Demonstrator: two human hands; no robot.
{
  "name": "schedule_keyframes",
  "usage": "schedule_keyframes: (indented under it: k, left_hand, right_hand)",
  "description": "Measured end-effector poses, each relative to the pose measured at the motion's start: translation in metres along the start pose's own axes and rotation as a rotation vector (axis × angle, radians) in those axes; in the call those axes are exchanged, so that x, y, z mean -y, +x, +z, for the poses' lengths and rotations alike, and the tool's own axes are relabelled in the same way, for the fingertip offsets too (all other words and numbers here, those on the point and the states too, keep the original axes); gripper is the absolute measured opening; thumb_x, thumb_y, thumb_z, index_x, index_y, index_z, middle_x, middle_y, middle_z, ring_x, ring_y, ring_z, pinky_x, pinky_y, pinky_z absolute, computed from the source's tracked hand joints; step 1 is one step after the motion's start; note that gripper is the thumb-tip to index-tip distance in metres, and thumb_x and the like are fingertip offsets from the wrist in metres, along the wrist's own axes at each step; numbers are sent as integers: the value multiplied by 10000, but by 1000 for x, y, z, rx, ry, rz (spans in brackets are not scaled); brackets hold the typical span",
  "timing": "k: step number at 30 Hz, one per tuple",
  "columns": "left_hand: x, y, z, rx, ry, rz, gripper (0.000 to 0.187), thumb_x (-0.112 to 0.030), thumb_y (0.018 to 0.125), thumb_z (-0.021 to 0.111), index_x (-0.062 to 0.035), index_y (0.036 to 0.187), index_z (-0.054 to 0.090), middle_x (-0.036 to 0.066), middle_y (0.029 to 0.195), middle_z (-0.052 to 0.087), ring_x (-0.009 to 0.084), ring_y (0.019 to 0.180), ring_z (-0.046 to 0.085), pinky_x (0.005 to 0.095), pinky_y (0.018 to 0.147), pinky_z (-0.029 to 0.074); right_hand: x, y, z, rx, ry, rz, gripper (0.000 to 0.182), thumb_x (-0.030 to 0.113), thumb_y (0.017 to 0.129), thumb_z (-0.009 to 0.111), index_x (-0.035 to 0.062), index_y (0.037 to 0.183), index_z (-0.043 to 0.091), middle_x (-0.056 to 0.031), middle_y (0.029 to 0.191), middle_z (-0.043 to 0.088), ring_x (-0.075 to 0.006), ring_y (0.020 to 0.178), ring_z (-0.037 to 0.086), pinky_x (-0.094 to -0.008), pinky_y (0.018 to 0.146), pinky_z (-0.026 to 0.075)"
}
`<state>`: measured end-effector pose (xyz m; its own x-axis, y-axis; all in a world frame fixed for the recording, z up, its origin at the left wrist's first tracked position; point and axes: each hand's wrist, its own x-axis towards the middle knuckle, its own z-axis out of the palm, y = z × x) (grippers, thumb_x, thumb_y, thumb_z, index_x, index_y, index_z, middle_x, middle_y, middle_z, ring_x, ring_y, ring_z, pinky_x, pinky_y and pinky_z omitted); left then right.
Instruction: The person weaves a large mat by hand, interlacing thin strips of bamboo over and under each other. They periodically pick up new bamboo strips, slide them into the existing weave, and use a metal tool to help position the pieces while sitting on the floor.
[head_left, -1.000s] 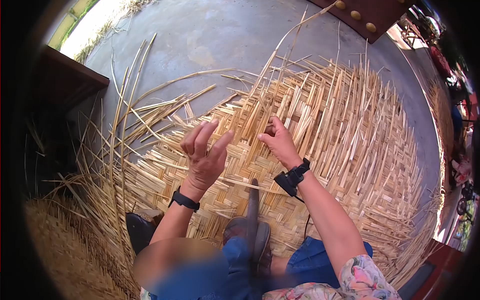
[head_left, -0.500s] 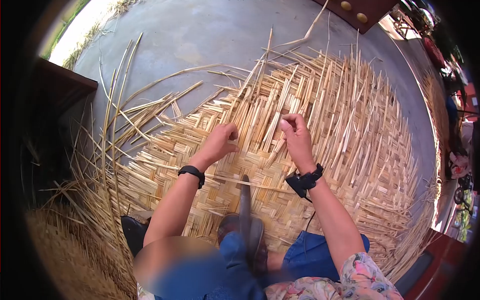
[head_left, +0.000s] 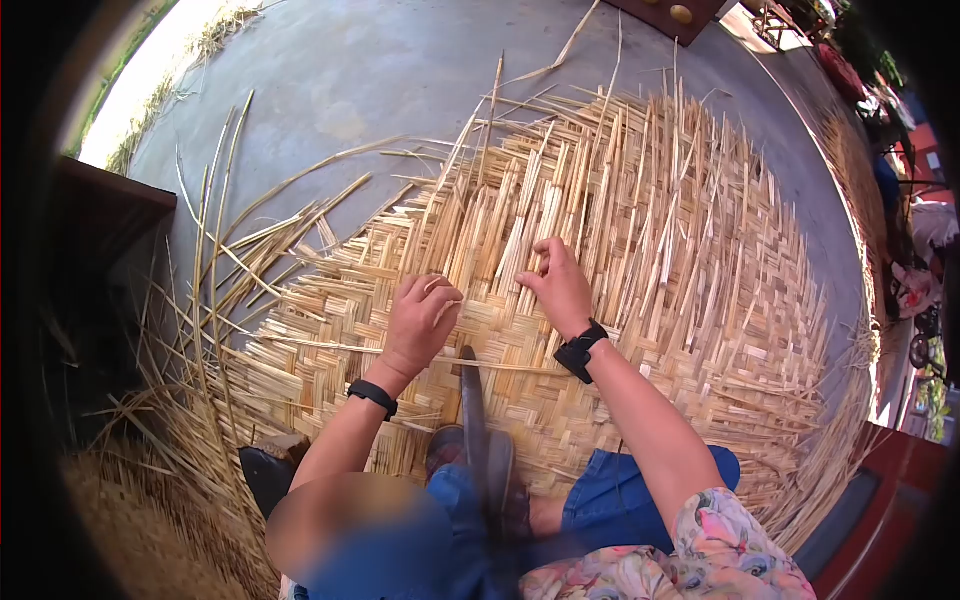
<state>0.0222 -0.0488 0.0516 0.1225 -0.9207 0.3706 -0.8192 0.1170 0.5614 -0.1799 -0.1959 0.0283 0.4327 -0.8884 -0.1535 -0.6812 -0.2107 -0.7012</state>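
Head cam: biggest thing by far is the woven mat (head_left: 720, 390), pale tan strips, on the flr in front of the person & under both hands. Weave is tight nr the feet & along the R; up top, many strip ends stick out loose, approx. fan-shaped. Grey flr (head_left: 340, 80) shows beyond its far edge. On the L, a tangle of loose strips (head_left: 205, 330), some on bare flr, some overlapping the mat's L edge. Blue jeans (head_left: 640, 500) & floral top (head_left: 620, 575) at the bottom of view, jeans over the mat's nr part.

L hand (head_left: 422, 315): just above the mat's mid, fingers loosely curled, thumb nr index; can't tell if a strip's pinched. R hand (head_left: 562, 290): a bit further fwd, also over the weave, half curled, small gap betw. thumb & index, no strip seen in it. Hands well apart.

Dark blade-like tool (head_left: 474, 395) stands betw. the forearms, tip up, lower end blurred; shoe (head_left: 447, 447) just beside it. Black band (head_left: 373, 397) on L wrist, bulkier black device (head_left: 580, 352) on R. Smallest: one thin pale strip (head_left: 500, 367), crosswise nr the tool's tip.
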Motion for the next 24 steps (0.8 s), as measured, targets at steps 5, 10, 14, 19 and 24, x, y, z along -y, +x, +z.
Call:
schedule_keyframes:
  k: [5,10,14,19,24]
  left_hand:
    - [-37,-1,25,393,-77,-79,133,-143,808,754,-96,875,649,84,867,641,321,917,619,430,798,518]
    - [-30,-20,33,282,-191,-97,87,-35,787,704,-84,851,671,91,857,630,329,874,596,432,807,513]
    - [-59,-40,11,132,-161,-42,147,32,797,664,-76,894,685,91,896,656,312,894,625,427,792,524]
    - [-154,-60,-7,477,-518,1,123,-35,901,658,-54,1016,696,119,978,673,329,953,667,399,818,550]
    - [-134,-102,-9,652,-488,69,175,-118,917,649,-51,1070,699,148,997,682,354,973,662,434,861,535]
  right_hand:
    - [-1,-5,-24,48,664,202,322,174,979,671,26,1232,538,-52,987,613,-117,826,638,-282,695,556]
    - [-21,-84,-83,77,160,-28,238,165,941,691,56,1139,615,-79,992,631,-228,917,647,-361,804,538]
    - [-47,-150,-83,127,-225,-294,233,182,853,748,81,1035,642,-91,1000,611,-292,957,603,-412,869,498]
    - [-42,-163,-79,-66,-123,-247,95,101,878,689,85,965,652,-99,890,605,-331,925,592,-446,818,483]
    - [3,-193,-110,-44,148,-354,167,46,857,738,64,1013,680,-72,893,583,-245,868,628,-338,766,497]
